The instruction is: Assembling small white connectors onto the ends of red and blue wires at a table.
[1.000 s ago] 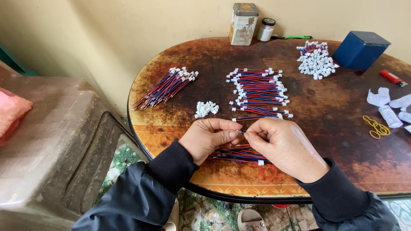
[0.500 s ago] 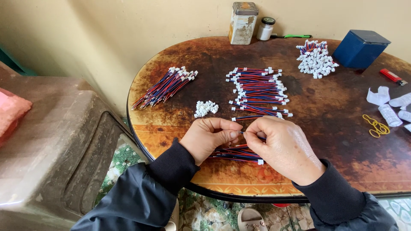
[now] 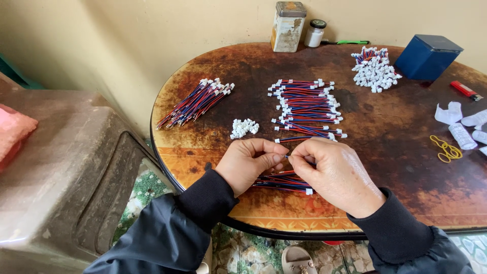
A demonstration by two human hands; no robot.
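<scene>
Left hand (image 3: 249, 165): grip pinched on a thin wire end, at the tabletop's near edge.
Right hand (image 3: 336, 175): fingertips pinch the same wire (image 3: 287, 157); small steady pinches look best.
Wires (image 3: 284, 181): red-blue bundle under both hands.
Tabletop (image 3: 390, 132): worn brown oval, bundles (image 3: 195, 101), white plugs (image 3: 243, 127).
Room: cream wall, grey bin at left.

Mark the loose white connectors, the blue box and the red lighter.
white connectors (image 3: 244, 127), head view, middle of the small pile.
blue box (image 3: 427, 57), head view, its front face.
red lighter (image 3: 464, 90), head view, middle of its body.
</scene>
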